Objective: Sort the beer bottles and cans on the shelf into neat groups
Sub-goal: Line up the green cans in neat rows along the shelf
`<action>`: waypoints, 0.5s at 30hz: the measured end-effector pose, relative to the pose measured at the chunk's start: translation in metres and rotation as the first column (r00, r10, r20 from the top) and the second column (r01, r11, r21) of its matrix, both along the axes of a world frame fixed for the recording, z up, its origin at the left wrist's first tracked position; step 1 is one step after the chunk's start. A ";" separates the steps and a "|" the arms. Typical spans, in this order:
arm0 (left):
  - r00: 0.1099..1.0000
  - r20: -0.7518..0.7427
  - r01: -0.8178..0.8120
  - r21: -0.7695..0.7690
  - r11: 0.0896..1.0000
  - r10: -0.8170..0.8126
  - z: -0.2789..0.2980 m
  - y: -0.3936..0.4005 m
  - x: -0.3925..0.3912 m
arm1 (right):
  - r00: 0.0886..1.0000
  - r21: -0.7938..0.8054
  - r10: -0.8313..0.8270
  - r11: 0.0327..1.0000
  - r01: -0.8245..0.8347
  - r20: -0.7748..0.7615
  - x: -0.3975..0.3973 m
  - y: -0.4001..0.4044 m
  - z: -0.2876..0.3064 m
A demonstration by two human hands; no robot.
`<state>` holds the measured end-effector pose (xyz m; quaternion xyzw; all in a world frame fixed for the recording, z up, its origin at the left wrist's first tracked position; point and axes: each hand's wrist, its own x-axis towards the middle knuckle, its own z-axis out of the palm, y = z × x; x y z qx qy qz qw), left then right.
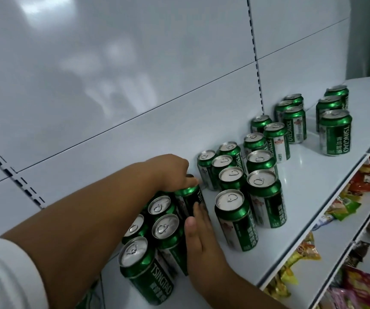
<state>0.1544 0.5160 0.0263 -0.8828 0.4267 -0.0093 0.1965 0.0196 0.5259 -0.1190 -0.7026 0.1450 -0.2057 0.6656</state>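
Several green Tsingtao beer cans stand upright on a white shelf [309,181]. A tight cluster [157,233] sits at the near left. My left hand [175,172] grips the top of one green can [189,201] at the back of that cluster. My right hand [199,237] lies flat with straight fingers against the right side of the cluster, touching the same can. More cans stand loosely in the middle [262,192] and in small groups at the far right [335,132].
The white back panel [112,97] of the shelving rises right behind the cans. Below the shelf's front edge, lower shelves hold colourful snack packets [362,181]. Bare shelf surface shows between the middle and far right cans.
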 end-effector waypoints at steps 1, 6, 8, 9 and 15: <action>1.000 -0.009 -0.001 0.004 1.000 0.001 -0.002 0.002 0.000 | 1.000 0.005 -0.004 1.000 0.004 0.000 0.000 0.001 0.000; 1.000 -0.005 -0.006 0.002 1.000 0.006 -0.011 0.008 -0.006 | 0.999 0.060 -0.037 0.997 0.038 -0.025 -0.004 0.000 -0.002; 1.000 0.028 0.001 -0.026 1.000 0.000 -0.009 0.011 -0.012 | 0.998 0.058 -0.066 0.996 0.066 -0.014 -0.009 0.000 0.000; 0.999 0.040 0.032 -0.062 0.998 -0.029 -0.006 0.013 -0.017 | 0.997 0.056 -0.083 0.995 0.082 0.001 -0.012 0.001 0.001; 0.932 -0.233 0.230 -0.217 0.949 -0.279 0.002 0.009 -0.062 | 0.986 -0.040 -0.169 0.985 0.169 0.002 -0.044 -0.004 0.000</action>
